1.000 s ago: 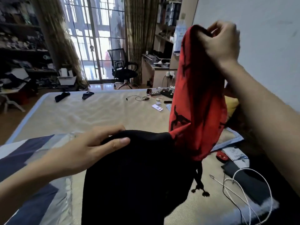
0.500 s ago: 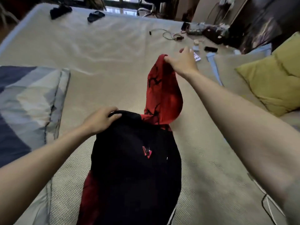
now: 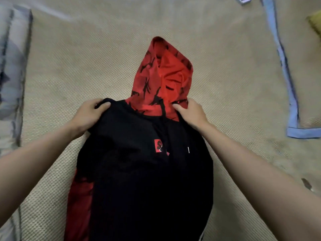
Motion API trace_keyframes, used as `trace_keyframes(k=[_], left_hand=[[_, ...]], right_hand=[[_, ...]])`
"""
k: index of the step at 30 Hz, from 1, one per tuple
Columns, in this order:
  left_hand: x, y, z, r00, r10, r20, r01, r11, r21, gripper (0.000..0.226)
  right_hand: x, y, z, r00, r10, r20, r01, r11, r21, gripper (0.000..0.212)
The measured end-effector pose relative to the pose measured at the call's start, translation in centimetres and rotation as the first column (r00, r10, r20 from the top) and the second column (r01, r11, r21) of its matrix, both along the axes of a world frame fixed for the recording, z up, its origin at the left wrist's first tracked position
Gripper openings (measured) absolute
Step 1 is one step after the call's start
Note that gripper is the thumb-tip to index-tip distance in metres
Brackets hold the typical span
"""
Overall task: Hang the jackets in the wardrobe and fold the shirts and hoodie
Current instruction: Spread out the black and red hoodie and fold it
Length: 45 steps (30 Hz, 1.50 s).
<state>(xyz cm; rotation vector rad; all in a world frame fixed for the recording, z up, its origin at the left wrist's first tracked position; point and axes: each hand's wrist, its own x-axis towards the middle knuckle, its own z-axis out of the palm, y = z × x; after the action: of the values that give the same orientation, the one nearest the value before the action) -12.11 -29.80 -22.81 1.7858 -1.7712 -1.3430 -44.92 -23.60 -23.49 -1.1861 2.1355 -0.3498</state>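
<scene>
Hoodie: my black hoodie (image 3: 145, 180) lies front-up on the woven mat (image 3: 234, 87) covering the bed, its body running toward me and off the lower edge of the view.
Hood: the red hood (image 3: 161, 79) with black markings lies flat on the mat, pointing away from me.
Chest: a small red patch (image 3: 159, 146) sits near the middle, with a drawstring (image 3: 188, 150) tip just to its right.
Sleeve: a red strip of sleeve (image 3: 79, 206) shows along the hoodie's left edge.
Left arm: stretched forward from the lower left, forearm bare.
Left hand: my left hand (image 3: 88, 113) grasps the black shoulder, fingers curled over the fabric edge.
Right arm: reaches in from the lower right, forearm bare.
Right hand: my right hand (image 3: 191, 113) pinches the fabric at the base of the hood, thumb on top.
Left side: a grey-blue quilt (image 3: 12, 75), blurred.
Right side: a light blue cloth border (image 3: 288, 87) runs along the mat.
</scene>
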Motion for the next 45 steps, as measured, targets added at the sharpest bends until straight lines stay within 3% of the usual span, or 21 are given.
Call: trace_keyframes(k=[3, 8, 10, 13, 15, 17, 19, 20, 22, 24, 26, 28, 31, 33, 35, 37, 40, 42, 45], left_hand=[[-0.2, -3.8, -0.2, 0.998, 0.068, 0.011, -0.067, 0.993, -0.102, 0.017], [0.3, -9.5, -0.7, 0.973, 0.191, 0.131, -0.174, 0.976, -0.132, 0.034], [1.4, -10.3, -1.7, 0.955, 0.187, 0.228, -0.171, 0.981, -0.087, 0.032], [2.4, -9.3, -1.6, 0.881, 0.194, 0.431, -0.169, 0.981, -0.095, 0.034], [1.2, -7.4, -0.3, 0.786, 0.14, 0.602, 0.072, 0.947, -0.314, 0.044], [-2.3, -3.9, 0.8, 0.753, -0.019, 0.658, 0.443, 0.754, -0.485, 0.05], [-6.9, 0.5, 0.2, 0.714, -0.266, 0.647, 0.654, 0.582, -0.483, 0.055], [-9.1, 2.6, -1.0, 0.676, -0.359, 0.644, 0.709, 0.556, -0.434, 0.058], [-12.3, 6.0, -3.2, 0.59, -0.482, 0.648, 0.765, 0.589, -0.259, 0.068], [-13.2, 7.4, -5.5, 0.549, -0.502, 0.668, 0.767, 0.62, -0.164, 0.075], [-13.2, 7.6, -6.7, 0.547, -0.478, 0.688, 0.758, 0.631, -0.164, 0.076], [-13.2, 7.5, -7.0, 0.547, -0.452, 0.704, 0.759, 0.624, -0.189, 0.077], [-13.7, 7.5, -6.9, 0.558, -0.437, 0.706, 0.755, 0.621, -0.213, 0.077], [-13.7, 7.7, -7.0, 0.571, -0.418, 0.707, 0.745, 0.626, -0.231, 0.077], [-13.7, 7.7, -7.0, 0.574, -0.407, 0.711, 0.736, 0.637, -0.229, 0.077], [-13.9, 7.8, -6.8, 0.572, -0.404, 0.713, 0.728, 0.652, -0.214, 0.077], [-15.1, 8.7, -6.0, 0.573, -0.388, 0.722, 0.7, 0.689, -0.185, 0.072], [-16.0, 9.7, -5.5, 0.593, -0.365, 0.718, 0.665, 0.725, -0.18, 0.069], [-16.4, 10.7, -5.5, 0.599, -0.337, 0.726, 0.634, 0.754, -0.173, 0.066]], right_hand=[[-0.3, -4.0, -1.4, 0.997, -0.037, 0.075, 0.045, 0.993, -0.112, 0.026], [-0.7, -11.9, -0.7, 0.956, -0.139, 0.259, 0.2, 0.953, -0.227, 0.03], [-1.2, -11.2, -0.5, 0.911, -0.082, 0.403, 0.147, 0.98, -0.134, 0.034], [-2.5, -5.7, 0.4, 0.859, -0.026, 0.512, -0.049, 0.99, 0.131, 0.045], [-3.9, -1.5, 0.5, 0.809, -0.029, 0.587, -0.162, 0.949, 0.269, 0.042], [-4.8, 2.1, 0.5, 0.769, -0.07, 0.635, -0.266, 0.869, 0.418, 0.045], [-5.4, 4.4, 0.6, 0.745, -0.134, 0.653, -0.322, 0.786, 0.529, 0.047], [-5.6, 5.3, 0.8, 0.725, -0.17, 0.668, -0.336, 0.759, 0.558, 0.046], [-6.2, 6.7, 1.2, 0.673, -0.26, 0.692, -0.31, 0.75, 0.584, 0.045], [-7.8, 8.1, 1.3, 0.622, -0.36, 0.696, -0.225, 0.769, 0.599, 0.042], [-10.2, 9.2, 2.0, 0.564, -0.428, 0.707, -0.159, 0.783, 0.601, 0.033], [-12.5, 9.6, 3.0, 0.545, -0.464, 0.698, -0.052, 0.812, 0.581, 0.038], [-14.3, 9.3, 3.8, 0.667, -0.417, 0.617, 0.143, 0.885, 0.444, 0.045], [-14.2, 9.3, 4.0, 0.789, -0.306, 0.532, 0.115, 0.925, 0.361, 0.053], [-13.7, 10.0, 4.3, 0.817, -0.26, 0.514, 0.02, 0.904, 0.426, 0.053], [-13.4, 11.4, 4.7, 0.753, -0.281, 0.595, -0.144, 0.812, 0.566, 0.047], [-12.8, 14.4, 4.7, 0.58, -0.312, 0.752, -0.38, 0.714, 0.589, 0.044], [-12.5, 16.3, 4.4, 0.526, -0.336, 0.781, -0.363, 0.742, 0.564, 0.046], [-12.3, 18.4, 4.0, 0.344, -0.419, 0.84, -0.178, 0.85, 0.496, 0.049]])
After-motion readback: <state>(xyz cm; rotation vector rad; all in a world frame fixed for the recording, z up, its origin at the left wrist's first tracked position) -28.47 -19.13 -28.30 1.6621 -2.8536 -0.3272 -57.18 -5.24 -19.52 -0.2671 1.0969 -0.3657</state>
